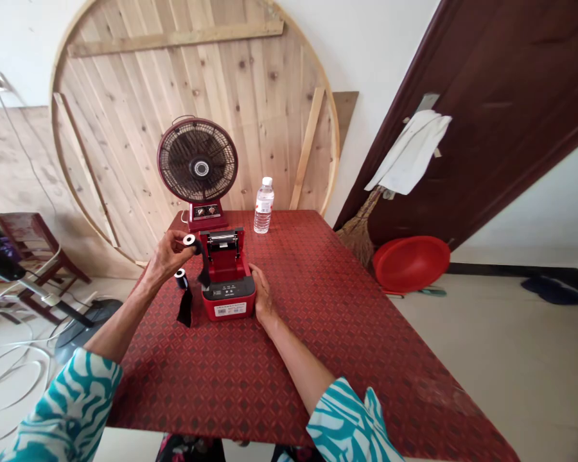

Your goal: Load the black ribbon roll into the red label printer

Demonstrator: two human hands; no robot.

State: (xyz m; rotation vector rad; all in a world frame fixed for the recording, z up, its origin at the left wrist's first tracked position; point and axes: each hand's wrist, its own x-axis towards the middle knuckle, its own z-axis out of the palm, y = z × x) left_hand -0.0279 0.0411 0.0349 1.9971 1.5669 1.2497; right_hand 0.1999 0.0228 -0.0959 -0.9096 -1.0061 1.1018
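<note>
A small red and black label printer (pixel 228 289) stands on the table with its lid raised, baring the roller inside. Between the fingers of my left hand (pixel 171 253) is a roll of black ribbon (pixel 189 240) with a white core, held at the printer's left side; a dark strip hangs from it toward the printer. My right hand (pixel 264 296) lies along the printer's right side, its fingers against the casing and partly hidden behind it. A second black ribbon roll (pixel 180 278) rests on the table to the left, its loose tail (pixel 185 308) trailing toward me.
A red patterned cloth covers the table (pixel 337 333). Behind the printer stand a dark red fan (pixel 200 168) and a water bottle (pixel 263 206). On the floor to the right are a red basin (pixel 411 263) and a broom (pixel 359 234); a wooden chair (pixel 41 247) is at left.
</note>
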